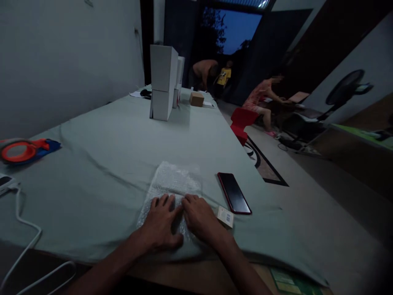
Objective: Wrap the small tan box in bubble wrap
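Observation:
A sheet of bubble wrap (pixel 173 180) lies on the pale green tablecloth (pixel 107 164) near the front edge. My left hand (pixel 159 223) rests flat on the wrap's near end, fingers stretched out. My right hand (pixel 201 217) lies beside it, fingers curled down onto the wrap, touching the left hand. A small white box with a barcode (pixel 225 216) pokes out from under my right hand's outer side. Whatever the wrap covers under my hands is hidden.
A red-edged phone (pixel 233 192) lies face up right of the wrap. Stacked white boxes (pixel 162 82) and a brown carton (pixel 196 98) stand far back. Orange tape rolls (pixel 18 150) and a white cable (pixel 27 233) lie left. People sit by a red stool (pixel 242 121); a fan (pixel 345 88) stands right.

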`<action>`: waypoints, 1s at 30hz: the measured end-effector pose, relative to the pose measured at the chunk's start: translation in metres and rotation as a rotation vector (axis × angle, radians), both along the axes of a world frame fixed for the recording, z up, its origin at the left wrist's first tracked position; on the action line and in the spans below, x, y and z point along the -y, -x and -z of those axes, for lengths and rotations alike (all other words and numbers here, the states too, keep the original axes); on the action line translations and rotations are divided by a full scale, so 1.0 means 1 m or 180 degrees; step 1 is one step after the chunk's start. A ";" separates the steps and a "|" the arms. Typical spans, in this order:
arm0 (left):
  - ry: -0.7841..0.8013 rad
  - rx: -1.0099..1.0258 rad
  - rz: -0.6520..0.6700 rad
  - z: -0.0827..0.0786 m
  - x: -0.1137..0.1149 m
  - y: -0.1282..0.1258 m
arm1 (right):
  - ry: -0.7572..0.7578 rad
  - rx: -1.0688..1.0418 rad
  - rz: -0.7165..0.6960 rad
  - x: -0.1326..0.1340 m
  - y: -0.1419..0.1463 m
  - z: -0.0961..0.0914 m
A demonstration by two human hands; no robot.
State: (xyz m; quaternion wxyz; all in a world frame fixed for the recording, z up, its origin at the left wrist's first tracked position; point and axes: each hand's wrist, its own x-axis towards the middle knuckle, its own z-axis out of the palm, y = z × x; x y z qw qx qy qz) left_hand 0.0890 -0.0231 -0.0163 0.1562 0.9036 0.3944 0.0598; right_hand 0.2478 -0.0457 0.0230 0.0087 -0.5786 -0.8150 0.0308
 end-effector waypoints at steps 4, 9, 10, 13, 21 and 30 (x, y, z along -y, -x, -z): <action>0.0024 0.0032 -0.0045 -0.001 0.005 0.003 | -0.0265 -0.0138 0.0134 0.004 -0.018 0.032; 0.0089 0.0260 0.0346 -0.002 0.022 0.003 | -0.0469 -0.0501 0.0037 0.016 -0.024 0.031; 0.0136 0.0291 0.0455 -0.002 0.025 0.002 | -0.0526 -0.0530 0.0037 0.019 -0.027 0.027; 0.0218 0.0317 0.0588 -0.002 0.030 0.001 | -0.0889 -0.0438 0.0293 0.035 -0.048 0.015; 0.0148 0.0351 0.0555 0.006 0.033 0.004 | -0.0799 -0.0363 0.1231 0.069 -0.104 0.005; 0.0144 0.0497 0.0513 0.003 0.036 0.003 | -0.0709 -0.1801 0.0509 0.002 -0.010 -0.007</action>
